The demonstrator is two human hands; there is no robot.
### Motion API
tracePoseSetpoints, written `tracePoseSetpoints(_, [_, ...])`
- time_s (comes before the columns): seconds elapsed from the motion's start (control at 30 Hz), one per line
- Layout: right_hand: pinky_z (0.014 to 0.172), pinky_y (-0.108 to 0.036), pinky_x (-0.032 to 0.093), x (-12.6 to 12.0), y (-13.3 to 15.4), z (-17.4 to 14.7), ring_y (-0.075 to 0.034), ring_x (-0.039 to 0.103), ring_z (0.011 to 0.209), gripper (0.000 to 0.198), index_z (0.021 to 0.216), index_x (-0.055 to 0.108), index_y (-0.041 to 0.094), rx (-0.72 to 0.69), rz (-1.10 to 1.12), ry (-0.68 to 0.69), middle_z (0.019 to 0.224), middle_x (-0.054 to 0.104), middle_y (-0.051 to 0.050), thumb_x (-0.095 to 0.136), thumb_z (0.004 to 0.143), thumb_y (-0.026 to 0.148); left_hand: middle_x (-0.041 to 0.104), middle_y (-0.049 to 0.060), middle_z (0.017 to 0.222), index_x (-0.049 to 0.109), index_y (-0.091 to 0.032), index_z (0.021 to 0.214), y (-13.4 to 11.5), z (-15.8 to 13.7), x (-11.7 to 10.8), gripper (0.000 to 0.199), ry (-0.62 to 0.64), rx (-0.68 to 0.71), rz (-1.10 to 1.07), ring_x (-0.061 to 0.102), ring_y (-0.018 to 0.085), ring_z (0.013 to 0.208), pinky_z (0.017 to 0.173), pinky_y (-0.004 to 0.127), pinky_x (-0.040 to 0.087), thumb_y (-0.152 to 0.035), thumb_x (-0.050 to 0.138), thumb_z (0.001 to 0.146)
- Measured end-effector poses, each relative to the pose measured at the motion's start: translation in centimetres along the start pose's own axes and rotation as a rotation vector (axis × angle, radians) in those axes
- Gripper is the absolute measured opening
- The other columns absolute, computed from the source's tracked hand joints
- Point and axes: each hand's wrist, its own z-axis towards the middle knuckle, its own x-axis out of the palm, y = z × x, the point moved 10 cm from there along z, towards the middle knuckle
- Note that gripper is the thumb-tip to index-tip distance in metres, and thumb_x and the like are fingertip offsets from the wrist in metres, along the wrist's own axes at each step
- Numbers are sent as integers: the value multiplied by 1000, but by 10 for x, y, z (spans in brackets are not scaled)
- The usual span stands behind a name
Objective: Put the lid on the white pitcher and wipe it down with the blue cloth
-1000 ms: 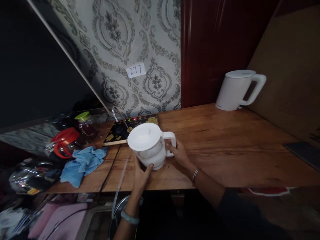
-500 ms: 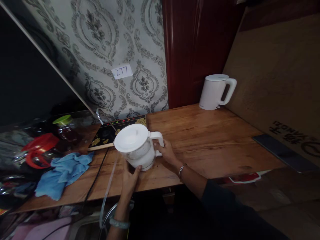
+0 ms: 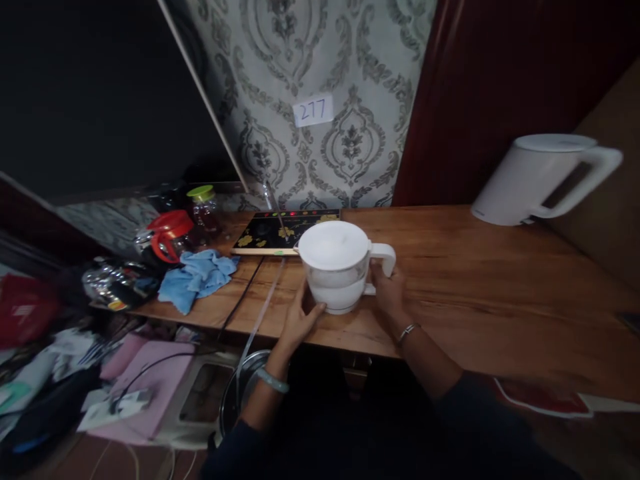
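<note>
white pot (image 3: 334, 268) is held near tabletop's edge (image 3: 356, 341), wood (image 3: 475, 280) stretching right.

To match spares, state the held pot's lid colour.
The lid is white, clearest in the head view.

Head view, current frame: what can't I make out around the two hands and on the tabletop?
In the head view:
Pot: contents unclear; the white lid covers it, and the side is blurred.
Left hand: some fingers hidden behind the pot.
Right hand: blurred, partly hidden by the handle.
White kettle: small marking too blurred to read.
Dark flat object: cut off by the right edge.
</note>
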Motion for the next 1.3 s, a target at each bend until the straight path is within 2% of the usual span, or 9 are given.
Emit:
tracePoseSetpoints(0.2, [43,-23,29,-11,-3,8,-9,35,48,51,55,43,21,-60,-26,-33,51,37,7,68,70,64,52,17,143,43,-14,142,-19,-16,3,61,85,115,534,45,29,136,114,50,38,-39,55,88])
tracePoseSetpoints(0.3, [42,-23,28,-14,-2,8,-9,35,48,52,56,44,21,-78,-53,-58,52,37,7,67,70,65,44,18,149,46,-12,140,-14,-22,0,59,114,82,778,36,32,142,117,52,33,-41,53,90])
tracePoseSetpoints(0.43, [43,-24,27,-13,-1,8,-9,34,49,52,57,43,22,-97,-73,-36,53,37,7,65,71,67,39,18,153,46,-10,140,-9,-21,-10,59,103,34,932,33,33,144,117,51,32,-44,48,92])
tracePoseSetpoints(0.7, [45,-25,31,-9,2,11,-10,35,48,48,56,41,23,-124,-73,4,52,37,7,64,77,60,45,13,150,50,-17,139,-18,-18,-9,51,107,100,989,36,33,141,114,52,34,-40,44,93])
tracePoseSetpoints(0.83, [52,-28,39,-6,6,9,-13,44,54,40,59,48,22,-142,-120,138,55,46,4,61,80,54,44,12,150,52,-20,138,-20,-16,-7,48,123,122,988,36,33,141,111,53,36,-38,41,95])
tracePoseSetpoints(0.97, [72,-35,49,-13,4,-1,-19,58,76,28,87,62,20,-157,-136,228,84,65,-4,63,79,47,43,13,151,52,-19,138,-17,-14,-6,49,136,113,958,35,35,141,111,56,34,-39,41,94])
tracePoseSetpoints(1.1, [89,-43,50,-33,-5,-14,-23,60,99,48,118,54,21,-143,-132,215,119,63,-12,67,76,41,44,11,151,53,-21,136,-17,-13,-6,48,121,111,894,34,34,142,112,56,33,-39,44,92])
tracePoseSetpoints(1.17, [91,-44,50,-43,-9,-20,-23,61,100,52,123,52,21,-137,-159,203,123,61,-14,67,77,40,44,12,150,53,-21,136,-18,-14,-6,48,123,102,878,34,35,142,112,57,33,-39,44,92])
tracePoseSetpoints(1.3, [91,-45,50,-51,-16,-30,-24,63,97,43,113,58,18,-115,-216,241,110,67,-13,64,78,42,44,14,150,53,-18,136,-21,-16,-8,48,123,83,863,34,36,142,112,57,32,-37,43,93])
